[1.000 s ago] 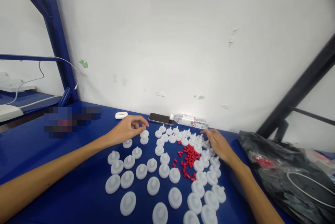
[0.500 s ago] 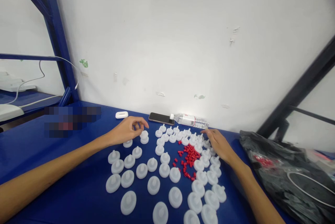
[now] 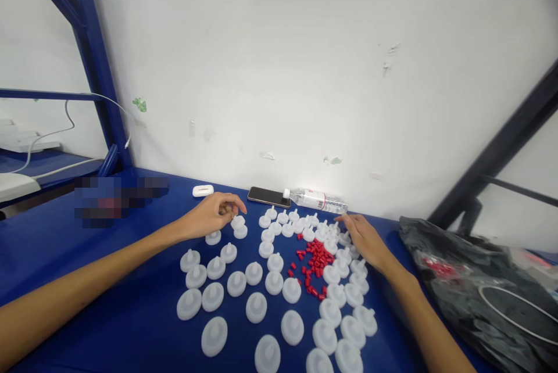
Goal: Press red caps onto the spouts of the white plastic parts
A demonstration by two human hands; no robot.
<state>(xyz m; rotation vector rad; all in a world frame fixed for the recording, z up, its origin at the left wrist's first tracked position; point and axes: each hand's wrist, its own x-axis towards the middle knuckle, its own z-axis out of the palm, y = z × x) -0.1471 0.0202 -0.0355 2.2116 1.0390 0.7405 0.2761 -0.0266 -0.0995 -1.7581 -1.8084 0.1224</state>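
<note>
My left hand (image 3: 220, 211) is at the back left of the blue table, fingers curled. Its thumb and fingertips close on a white disc with a short stub (image 3: 238, 222), just over another white disc (image 3: 240, 232). My right hand (image 3: 361, 236) reaches in at the back right, fingers bent. Its fingertips are at the short spout of a white disc (image 3: 334, 228) among the others; the thumb is mostly hidden. Several similar white discs (image 3: 292, 327) lie spread over the table, spouts mostly up. Between them is a heap of small red caps (image 3: 317, 258).
Along the wall lie a white case (image 3: 203, 190), a phone (image 3: 267, 197) and a clear plastic bottle (image 3: 316, 200). A dark plastic bag (image 3: 471, 286) covers the right side, with a bag of red caps (image 3: 440, 269) on it. A blue frame post (image 3: 93, 59) stands at left.
My left hand and the disc at its fingertips have shifted slightly up and to the left. My right hand has hardly moved.
</note>
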